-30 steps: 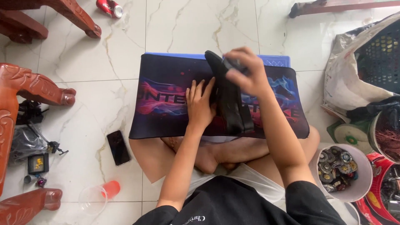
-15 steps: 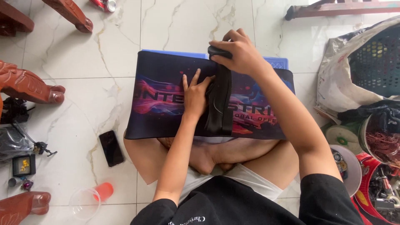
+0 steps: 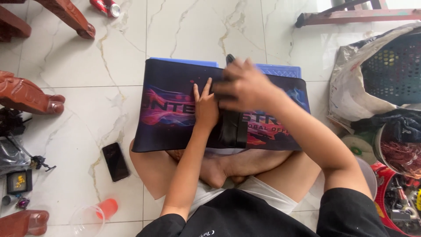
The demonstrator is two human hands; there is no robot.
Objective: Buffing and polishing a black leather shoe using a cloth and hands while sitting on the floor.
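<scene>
Black strap [image 3: 232,127] is lying centre frame on the mat [image 3: 175,105]. Left hand [image 3: 205,107] is pressing flat beside it, fingers spread; right hand [image 3: 243,85] is gripping its upper end, likely smoothing; next calls for steady tension.

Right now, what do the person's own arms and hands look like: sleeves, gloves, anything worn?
Both hands are bare: left hand, right hand. No gloves, rings or watch visible. Forearms are uncovered; short black T-shirt sleeves end above the elbows.

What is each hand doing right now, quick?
Left hand: open, flat on the dark printed desk mat, beside the black folded strap.
Right hand: blurred, over the strap's top; grip cannot be told.
</scene>
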